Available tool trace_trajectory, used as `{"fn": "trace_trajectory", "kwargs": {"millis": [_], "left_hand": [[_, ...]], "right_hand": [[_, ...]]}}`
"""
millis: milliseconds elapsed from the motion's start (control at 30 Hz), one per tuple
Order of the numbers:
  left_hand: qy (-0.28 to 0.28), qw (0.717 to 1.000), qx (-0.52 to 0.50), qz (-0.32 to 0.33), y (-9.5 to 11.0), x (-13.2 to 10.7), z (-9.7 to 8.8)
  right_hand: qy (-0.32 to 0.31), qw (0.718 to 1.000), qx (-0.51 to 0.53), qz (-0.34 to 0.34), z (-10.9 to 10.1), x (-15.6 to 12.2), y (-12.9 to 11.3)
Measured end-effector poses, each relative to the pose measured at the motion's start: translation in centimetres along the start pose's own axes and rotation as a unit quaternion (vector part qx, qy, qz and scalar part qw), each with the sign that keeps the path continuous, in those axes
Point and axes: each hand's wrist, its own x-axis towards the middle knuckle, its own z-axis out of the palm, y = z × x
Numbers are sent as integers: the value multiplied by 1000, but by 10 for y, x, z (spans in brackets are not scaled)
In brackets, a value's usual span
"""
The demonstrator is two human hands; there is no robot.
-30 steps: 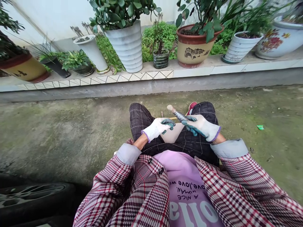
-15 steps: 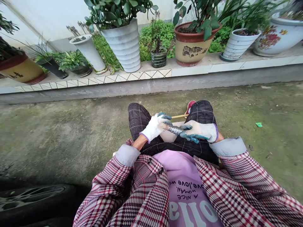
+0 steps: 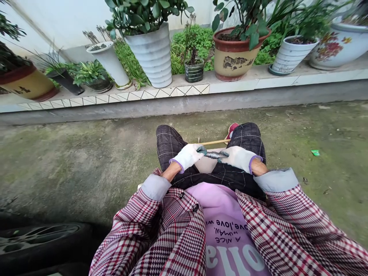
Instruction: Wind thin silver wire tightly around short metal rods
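Observation:
In the head view, a short rod wrapped in silvery, ridged material [image 3: 213,155] lies level between my hands, above my lap. My left hand [image 3: 188,156], in a white glove with dark blue-green fingers, is closed on its left end. On the other end, the gloved fingers of my right hand [image 3: 239,158] are wrapped round it. Both ends are hidden in the gloves. Just beyond my hands, a thin yellowish stick [image 3: 215,142] runs toward my right knee; whether anything holds it I cannot tell. A pale flat surface [image 3: 206,165] shows between my thighs.
Several potted plants stand on a low tiled ledge ahead, among them a ribbed white pot [image 3: 152,57] and a tan pot with a red rim [image 3: 237,57]. A wheel [image 3: 37,241] is at the lower left. A green scrap [image 3: 315,152] lies on the concrete ground to the right.
My right hand has turned over and now grips the wrapped rod from above. My left fingers have closed over the brown end that showed before. The rod now lies more level.

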Motion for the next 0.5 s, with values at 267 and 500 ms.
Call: {"fn": "trace_trajectory", "kwargs": {"millis": [267,500], "left_hand": [[27,953,-302,-16,-5,4,13],[3,924,-381,-12,-3,5,11]], "right_hand": [[104,986,125,23,-9,-8,-15],[13,938,347,18,1,-16,-25]]}}
